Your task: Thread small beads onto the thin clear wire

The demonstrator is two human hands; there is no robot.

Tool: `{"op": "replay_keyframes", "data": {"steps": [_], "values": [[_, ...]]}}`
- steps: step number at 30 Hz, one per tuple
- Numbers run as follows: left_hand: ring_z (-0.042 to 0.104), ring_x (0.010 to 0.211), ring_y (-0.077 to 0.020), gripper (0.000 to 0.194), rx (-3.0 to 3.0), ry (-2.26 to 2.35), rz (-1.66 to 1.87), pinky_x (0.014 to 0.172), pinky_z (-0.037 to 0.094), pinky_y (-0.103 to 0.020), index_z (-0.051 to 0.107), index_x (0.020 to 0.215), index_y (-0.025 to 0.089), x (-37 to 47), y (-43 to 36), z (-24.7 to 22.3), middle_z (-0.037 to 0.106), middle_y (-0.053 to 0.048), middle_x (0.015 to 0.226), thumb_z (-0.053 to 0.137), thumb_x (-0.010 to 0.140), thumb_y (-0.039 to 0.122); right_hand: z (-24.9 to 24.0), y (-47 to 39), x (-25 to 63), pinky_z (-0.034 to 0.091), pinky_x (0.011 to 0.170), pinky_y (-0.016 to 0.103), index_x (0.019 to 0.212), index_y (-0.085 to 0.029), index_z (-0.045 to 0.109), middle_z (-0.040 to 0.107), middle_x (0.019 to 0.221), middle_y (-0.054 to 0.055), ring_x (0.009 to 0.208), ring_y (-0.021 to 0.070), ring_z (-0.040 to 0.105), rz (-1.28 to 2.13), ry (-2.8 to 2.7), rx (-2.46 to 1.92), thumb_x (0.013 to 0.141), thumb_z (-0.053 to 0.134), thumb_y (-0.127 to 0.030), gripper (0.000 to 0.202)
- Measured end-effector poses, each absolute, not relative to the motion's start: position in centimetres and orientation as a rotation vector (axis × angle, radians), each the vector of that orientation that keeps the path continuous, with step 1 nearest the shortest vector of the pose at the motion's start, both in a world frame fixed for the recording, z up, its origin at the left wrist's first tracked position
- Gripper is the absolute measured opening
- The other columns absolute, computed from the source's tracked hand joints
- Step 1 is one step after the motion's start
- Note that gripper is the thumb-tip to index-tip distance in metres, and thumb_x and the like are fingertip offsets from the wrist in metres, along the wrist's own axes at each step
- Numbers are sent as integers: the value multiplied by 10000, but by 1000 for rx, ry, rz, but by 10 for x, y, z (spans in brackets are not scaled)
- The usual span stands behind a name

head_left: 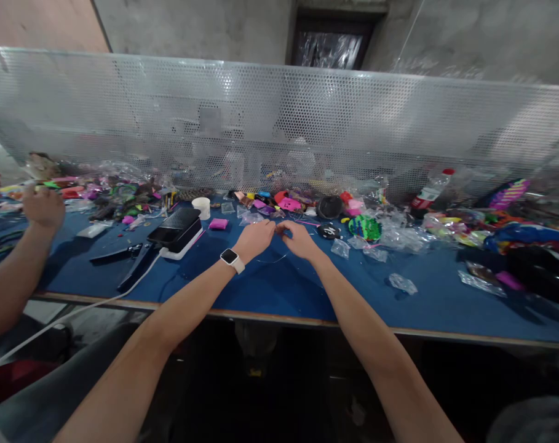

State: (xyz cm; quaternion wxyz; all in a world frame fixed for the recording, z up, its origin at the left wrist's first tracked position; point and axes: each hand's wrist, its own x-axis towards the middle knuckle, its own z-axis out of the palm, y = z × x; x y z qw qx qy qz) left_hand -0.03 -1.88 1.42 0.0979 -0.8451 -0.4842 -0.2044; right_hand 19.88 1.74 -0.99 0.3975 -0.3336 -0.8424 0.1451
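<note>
My left hand, with a white-strapped watch on its wrist, is closed in a pinch above the blue table. Almost touching it, my right hand has its fingers curled and pressed together. Below them a thin pale strand curves down and seems to run up to my right fingertips. Whatever sits between the fingertips is too small to make out. Nearby lie a pink packet on the left and a black oval piece with white markings on the right.
A black-and-white device with a cable stands left, near a white cup. Colourful scraps and plastic bags line a perforated metal screen. A red-capped bottle leans at right. Another person's hand is at far left.
</note>
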Motion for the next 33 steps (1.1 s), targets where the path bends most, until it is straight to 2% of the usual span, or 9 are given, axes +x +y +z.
{"op": "replay_keyframes", "data": {"steps": [2, 6, 12, 17, 21, 25, 29, 33], "values": [[696, 882, -243, 316, -2510, -1431, -603, 746, 472, -344, 680, 1131, 158, 0, -21, 15, 716, -136, 1049, 377, 1121, 246, -10, 17, 199, 521, 897, 367, 956, -204, 719, 756, 960, 67, 925, 230, 688, 336, -2113, -827, 815, 545, -80, 257], [701, 901, -249, 312, -2566, -1428, -585, 768, 487, -349, 674, 1173, 147, 5, -25, 15, 709, -146, 1061, 378, 1116, 228, -5, 15, 201, 524, 902, 389, 855, -218, 715, 757, 970, 81, 941, 254, 687, 233, -2088, -815, 855, 628, -131, 123], [697, 904, -246, 304, -2582, -1413, -616, 789, 498, -346, 666, 1173, 140, 5, -23, 12, 709, -147, 1060, 379, 1111, 219, 4, 9, 206, 466, 937, 436, 989, -215, 772, 775, 1021, 99, 983, 293, 679, -73, -2221, -904, 926, 749, -228, 68], [690, 916, -242, 291, -2651, -1364, -612, 795, 497, -344, 674, 1127, 143, 0, -19, 11, 717, -133, 1042, 387, 1102, 183, 6, 10, 209, 459, 948, 445, 982, -216, 761, 771, 1042, 127, 1028, 313, 670, -178, -2333, -873, 1000, 709, -319, 117], [688, 906, -239, 314, -2651, -1323, -569, 779, 496, -340, 676, 1145, 147, -1, -20, 12, 705, -134, 1038, 375, 1123, 235, 2, 12, 209, 480, 916, 420, 919, -229, 754, 762, 959, 103, 961, 288, 671, -12, -2261, -868, 979, 741, -348, 133], [696, 918, -240, 287, -2571, -1324, -450, 778, 495, -334, 668, 1205, 143, 0, -22, 13, 688, -136, 1067, 406, 1089, 153, 1, 13, 207, 505, 831, 381, 835, -230, 771, 767, 873, 69, 847, 246, 675, 317, -2066, -889, 959, 726, -388, 205], [688, 986, -270, 315, -2497, -1270, -415, 825, 488, -365, 661, 1220, 129, 4, -25, 12, 673, -166, 1094, 388, 1068, 95, 2, 14, 204, 517, 785, 369, 777, -223, 785, 779, 818, 57, 780, 237, 680, 606, -1897, -922, 934, 686, -525, 354], [666, 1008, -285, 354, -2462, -1205, -427, 842, 461, -387, 656, 1236, 131, 8, -28, 9, 672, -178, 1107, 338, 1083, 100, 3, 14, 206, 528, 783, 372, 731, -218, 769, 764, 773, 48, 778, 246, 678, 700, -1814, -936, 899, 670, -661, 484]]}}
